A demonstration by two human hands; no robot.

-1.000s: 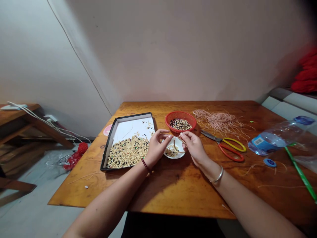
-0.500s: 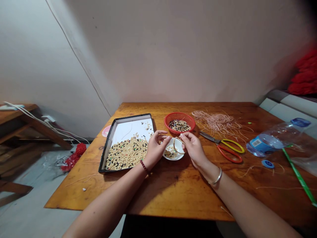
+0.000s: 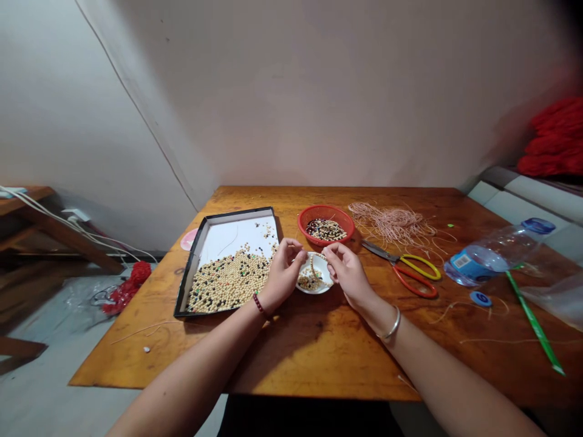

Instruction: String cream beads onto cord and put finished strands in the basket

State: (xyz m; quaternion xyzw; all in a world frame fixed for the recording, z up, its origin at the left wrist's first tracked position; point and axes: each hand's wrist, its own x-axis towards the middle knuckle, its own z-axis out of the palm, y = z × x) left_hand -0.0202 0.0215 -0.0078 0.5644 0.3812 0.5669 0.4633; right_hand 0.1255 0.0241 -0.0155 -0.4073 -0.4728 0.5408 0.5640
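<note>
My left hand (image 3: pixel 286 267) is closed in a pinch at the left rim of a small white bowl (image 3: pixel 314 290). A thin cord seems to run from its fingertips towards my right hand (image 3: pixel 348 273). Between the right thumb and fingers is a string of small pale beads (image 3: pixel 312 264), which hangs down over the bowl. Loose pale and dark beads (image 3: pixel 310 281) lie in the bowl. Left of my left hand is a black-edged tray (image 3: pixel 180 306) with many cream, black and a few coloured beads (image 3: pixel 228 279). The held cord end is too small to make out clearly.
Behind the bowl stands a red plastic basket (image 3: pixel 302 235) of mixed beads. To the right are a tangle of pink cord (image 3: pixel 392 221), scissors (image 3: pixel 403 267) with yellow and red handles, a plastic bottle (image 3: pixel 485 261), a blue cap (image 3: pixel 480 298) and a green strip (image 3: pixel 532 321).
The whole view has shifted slightly, so things sit further left. The bead string, which curved in a loop beside my right fingers, now hangs nearer the middle of the bowl.
</note>
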